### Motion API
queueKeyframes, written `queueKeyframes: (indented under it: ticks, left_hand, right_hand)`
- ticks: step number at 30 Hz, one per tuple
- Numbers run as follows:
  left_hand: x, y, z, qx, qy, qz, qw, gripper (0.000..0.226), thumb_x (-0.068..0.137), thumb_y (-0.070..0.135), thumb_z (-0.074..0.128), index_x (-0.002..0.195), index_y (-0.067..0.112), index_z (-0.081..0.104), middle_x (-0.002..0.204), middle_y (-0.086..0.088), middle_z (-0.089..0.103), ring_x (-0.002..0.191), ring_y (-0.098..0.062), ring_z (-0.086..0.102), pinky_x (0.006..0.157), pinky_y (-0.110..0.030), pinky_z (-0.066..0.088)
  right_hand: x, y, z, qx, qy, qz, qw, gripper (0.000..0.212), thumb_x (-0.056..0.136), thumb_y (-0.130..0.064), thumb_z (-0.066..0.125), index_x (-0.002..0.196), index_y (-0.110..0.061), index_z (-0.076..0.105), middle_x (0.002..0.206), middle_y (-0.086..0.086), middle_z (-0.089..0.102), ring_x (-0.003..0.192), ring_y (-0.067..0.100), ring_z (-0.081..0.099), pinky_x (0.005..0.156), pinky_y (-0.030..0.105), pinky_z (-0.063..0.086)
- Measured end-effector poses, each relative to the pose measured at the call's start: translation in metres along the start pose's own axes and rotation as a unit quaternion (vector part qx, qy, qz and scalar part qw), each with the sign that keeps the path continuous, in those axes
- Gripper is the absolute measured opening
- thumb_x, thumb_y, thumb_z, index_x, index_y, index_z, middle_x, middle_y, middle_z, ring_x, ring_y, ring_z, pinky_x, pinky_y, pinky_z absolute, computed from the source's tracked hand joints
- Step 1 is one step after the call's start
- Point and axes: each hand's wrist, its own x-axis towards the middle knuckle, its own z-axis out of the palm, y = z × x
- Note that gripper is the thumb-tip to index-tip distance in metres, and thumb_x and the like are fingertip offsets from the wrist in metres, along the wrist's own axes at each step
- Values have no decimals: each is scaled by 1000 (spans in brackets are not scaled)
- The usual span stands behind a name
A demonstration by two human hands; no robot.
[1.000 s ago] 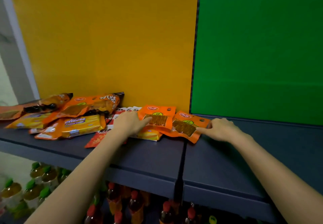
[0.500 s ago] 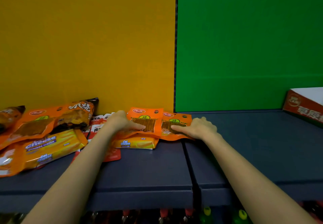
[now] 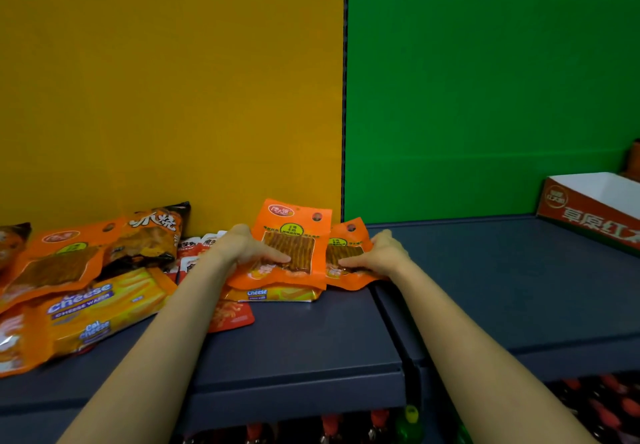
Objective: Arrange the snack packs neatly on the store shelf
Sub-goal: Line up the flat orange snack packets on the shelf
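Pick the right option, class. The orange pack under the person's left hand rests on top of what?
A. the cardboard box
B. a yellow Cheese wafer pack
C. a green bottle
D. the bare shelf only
B: the orange pack gripped by the left hand overlaps a yellow Cheese wafer pack lying beneath its lower edge.

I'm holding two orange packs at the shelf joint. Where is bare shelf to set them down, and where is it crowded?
Free: the right shelf board, bare from the right hand across to the cardboard box. Also free: the front strip of the left board, ahead of the cheese wafer pack. Crowded: left of the left hand, where overlapping snack packs cover the shelf.
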Motion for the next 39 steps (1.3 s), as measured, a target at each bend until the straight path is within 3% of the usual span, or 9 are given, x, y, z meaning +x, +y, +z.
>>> queueKeyframes:
  ticks: [2,5,8,12,17,21,27,33,39]
  left_hand:
    - [-1,-1,1,-27,-6,21,999,44,66,21,83,97,11,53,93,-10,60,68,-20,56,61,-31,47]
    - [-5,-5,3,-70,-2,63,996,44,68,14,81,98,12,51,93,-7,57,79,-22,57,76,-34,47]
    - [-5,-13,0,-98,4,90,991,56,68,12,81,113,13,47,96,-4,59,84,-23,60,76,-34,50]
    - [-6,-16,-4,-171,-53,102,978,38,76,5,72,109,15,55,98,-9,68,74,-23,65,67,-34,54]
    - [-5,10,14,-236,-73,123,961,36,79,4,68,113,12,57,91,-10,69,66,-18,67,65,-33,53]
    - [-15,51,58,-243,-93,147,954,31,82,8,66,110,15,54,92,-8,67,72,-19,64,62,-30,51]
    - [-42,114,145,-238,-155,169,944,18,83,11,66,94,20,55,87,-4,66,73,-18,64,61,-29,49]
    - [-79,177,249,-250,-216,183,926,31,83,7,64,112,11,54,91,-8,67,74,-20,63,68,-32,52]
    - [-117,228,356,-278,-264,183,905,35,84,5,64,117,9,54,90,-7,68,71,-19,65,60,-29,51]
  right_hand:
    - [-2,-1,-1,19,3,2,1000,90,55,-52,83,123,-7,46,123,6,58,116,28,55,98,43,46]
    - [1,0,-3,74,0,-6,997,59,53,-45,86,98,-13,65,106,5,67,104,25,61,94,40,50]
    - [-3,1,-7,167,-7,-15,986,35,56,-32,88,80,-19,66,104,7,71,102,26,65,94,42,50]
    - [-12,7,-15,280,-7,-19,960,19,71,-14,80,72,-20,61,105,13,71,96,29,67,91,43,53]
    - [-24,36,-49,335,68,-23,939,24,75,-15,76,80,-25,55,110,10,68,100,28,65,93,47,51]
    - [-41,76,-98,349,106,-23,931,22,80,-16,72,80,-28,53,113,9,66,104,27,63,96,48,49]
    - [-66,164,-178,342,156,7,927,26,79,-21,73,99,-22,56,112,5,67,102,25,64,96,48,49]
    - [-93,260,-264,340,208,39,916,37,77,-21,75,109,-16,59,112,5,68,102,26,65,95,47,50]
    - [-123,360,-339,316,261,72,909,39,77,-23,75,111,-17,56,111,5,66,101,26,64,94,47,50]
